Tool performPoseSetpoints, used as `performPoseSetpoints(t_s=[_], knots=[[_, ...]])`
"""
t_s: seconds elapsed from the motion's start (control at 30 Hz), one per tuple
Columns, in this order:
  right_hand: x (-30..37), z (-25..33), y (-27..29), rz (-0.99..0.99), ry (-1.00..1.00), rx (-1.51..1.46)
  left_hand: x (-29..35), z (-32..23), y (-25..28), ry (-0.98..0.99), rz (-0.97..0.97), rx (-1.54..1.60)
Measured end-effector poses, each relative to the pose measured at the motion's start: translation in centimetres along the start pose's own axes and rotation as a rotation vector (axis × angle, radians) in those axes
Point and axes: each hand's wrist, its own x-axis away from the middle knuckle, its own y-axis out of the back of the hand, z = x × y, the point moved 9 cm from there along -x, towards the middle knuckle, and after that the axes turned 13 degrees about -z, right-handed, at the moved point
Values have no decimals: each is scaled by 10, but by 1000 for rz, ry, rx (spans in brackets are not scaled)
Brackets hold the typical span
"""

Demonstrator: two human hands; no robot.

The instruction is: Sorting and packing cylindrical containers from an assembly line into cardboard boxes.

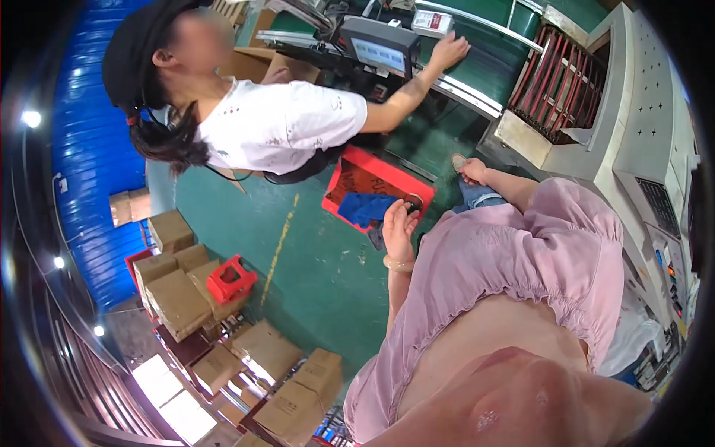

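Observation:
My left hand (400,226) is raised in front of my pink blouse (514,242), palm showing and fingers curled. At its fingertips is a small dark thing I cannot make out. Just beyond it, a blue cloth (365,207) lies over a red crate (350,165). My right hand (474,172) hangs closed above my jeans, close to a pale rounded thing (458,161) that may be a shoe; whether the fingers hold anything is unclear. Across from me a person (275,123) in a black cap and white shirt reaches one hand to a white box (433,23) on the conveyor.
A screen unit (378,46) stands beside the green conveyor belt (488,56). On the right is a large pale machine (648,123) with red rollers (555,82) at its opening. Brown cartons (179,298) and a red stool (231,279) are stacked at the left.

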Motion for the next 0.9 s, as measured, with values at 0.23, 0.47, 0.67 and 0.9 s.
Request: performPoseSetpoints(t_s=[0.23,0.47,0.67,0.9], knots=[[-3,2,-2,-6,-20,-57,-10,-7,-25,19,37,-82],[-18,-3,-10,42,-61,-49,-18,-10,-42,29,51,-152],[-16,4,-12,61,-68,-76,-23,-10,-37,33,22,-154],[-30,7,-19,106,-77,-13,-23,-13,-46,29,12,-142]])
